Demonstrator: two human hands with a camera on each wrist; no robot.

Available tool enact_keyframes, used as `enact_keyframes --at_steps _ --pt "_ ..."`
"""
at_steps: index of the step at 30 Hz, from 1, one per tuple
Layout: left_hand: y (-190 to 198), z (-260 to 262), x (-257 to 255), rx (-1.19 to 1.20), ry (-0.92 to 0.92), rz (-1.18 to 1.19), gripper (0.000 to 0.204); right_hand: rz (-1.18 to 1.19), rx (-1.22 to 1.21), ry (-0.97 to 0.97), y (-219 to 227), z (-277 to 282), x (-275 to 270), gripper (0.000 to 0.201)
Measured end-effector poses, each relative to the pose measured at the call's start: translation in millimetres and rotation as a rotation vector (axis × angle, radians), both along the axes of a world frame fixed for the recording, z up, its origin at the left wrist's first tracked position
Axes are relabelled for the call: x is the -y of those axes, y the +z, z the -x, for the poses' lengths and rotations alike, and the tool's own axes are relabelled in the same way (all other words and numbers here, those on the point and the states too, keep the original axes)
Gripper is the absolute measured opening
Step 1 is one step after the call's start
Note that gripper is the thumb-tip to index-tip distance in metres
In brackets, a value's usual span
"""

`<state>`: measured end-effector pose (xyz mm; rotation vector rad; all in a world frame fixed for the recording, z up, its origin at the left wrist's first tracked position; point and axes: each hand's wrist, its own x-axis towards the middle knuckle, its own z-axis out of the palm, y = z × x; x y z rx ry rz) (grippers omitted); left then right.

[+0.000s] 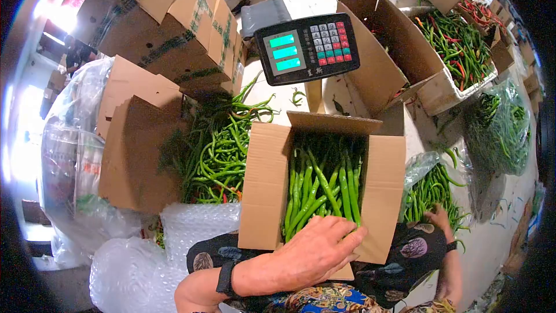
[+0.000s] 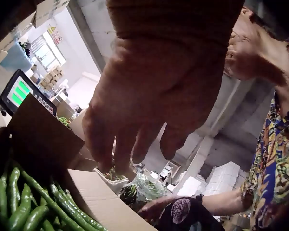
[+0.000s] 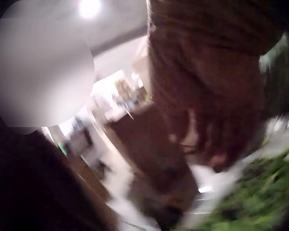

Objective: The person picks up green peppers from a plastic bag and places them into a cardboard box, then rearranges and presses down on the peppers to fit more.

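A cardboard box (image 1: 379,197) with its flaps folded out holds long green chili peppers (image 1: 315,188), laid mostly lengthwise. Over its near end lies my left hand (image 1: 313,252), fingers reaching across toward the right flap; in the left wrist view those fingers (image 2: 143,142) hang loosely with nothing between them. Off to the right, my right hand (image 1: 441,220) is down at the edge of a loose heap of green chili peppers (image 1: 431,191). The right wrist view is blurred; there the right hand (image 3: 209,106) has its fingers pointing down beside the green heap.
Behind the box stands a scale display (image 1: 307,47) with lit green digits. Another pile of green peppers (image 1: 223,159) lies left, near bubble wrap (image 1: 200,223). Stacked cartons (image 1: 168,29) rise at back left. A white crate (image 1: 489,75) of peppers and a plastic bag (image 1: 504,124) are at right.
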<state>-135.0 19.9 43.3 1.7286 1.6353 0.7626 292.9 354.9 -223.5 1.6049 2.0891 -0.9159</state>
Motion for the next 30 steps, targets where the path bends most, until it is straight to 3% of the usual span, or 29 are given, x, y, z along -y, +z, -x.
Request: enact_keyframes --at_steps 1,2,4,6,7,8,10,12,14,18,19,20,22,23,24,26,28,30 --pt "-3 -1 -1 -0.003 -0.002 0.002 0.045 -0.107 0.052 -0.086 -46 -19 9 0.082" --pt "-6 -2 -2 -0.006 -0.005 0.001 0.045 -0.293 -0.129 0.022 -108 -53 17 0.098" --pt "-10 -4 -6 0.004 -0.034 0.000 0.045 -0.424 -0.008 0.094 -129 -33 35 0.102" --pt "-14 -4 -9 -0.014 -0.049 0.028 0.046 -0.404 -0.197 -0.180 -108 -8 49 0.103" --pt "-7 -1 -13 -0.007 -0.041 0.026 0.043 -0.387 -0.383 -0.332 -132 -24 52 0.102" --pt "-2 4 -18 -0.004 -0.068 0.048 0.045 -0.504 0.001 -0.290 -54 27 78 0.101" --pt "1 7 -23 -0.021 -0.075 0.122 0.047 -0.361 0.148 -0.323 -87 -8 90 0.122" --pt "-2 6 -27 0.000 -0.054 0.202 0.045 -0.112 0.115 -0.264 -117 -31 102 0.132" --pt "-2 3 -32 0.014 -0.086 0.231 0.046 -0.256 0.202 -0.253 -53 27 122 0.130" --pt "4 -13 -46 -0.066 -0.102 0.280 0.047 -0.374 0.129 -0.217 -45 59 116 0.118" --pt "7 -16 -49 -0.058 -0.072 0.297 0.048 -0.449 0.122 -0.093 -41 58 112 0.124" --pt "8 -18 -52 -0.060 -0.086 0.302 0.048 -0.342 0.142 -0.119 -23 68 101 0.119" --pt "11 -19 -55 0.029 0.011 0.418 0.035 -0.144 0.072 -0.175 -32 61 76 0.111" --pt "8 -23 -60 -0.046 -0.058 0.360 0.049 -0.234 -0.003 -0.099 -28 59 67 0.110" --pt "6 -24 -63 -0.048 -0.066 0.366 0.049 -0.228 -0.004 -0.107 -37 57 61 0.110" --pt "3 -28 -66 -0.068 -0.052 0.386 0.049 -0.121 -0.099 0.083 -50 58 54 0.112" --pt "3 -31 -70 -0.079 -0.068 0.373 0.048 -0.068 -0.043 0.050 -47 57 46 0.108" --pt "0 -33 -71 -0.086 -0.067 0.368 0.048 0.285 -0.534 -0.288 -47 46 25 0.109"
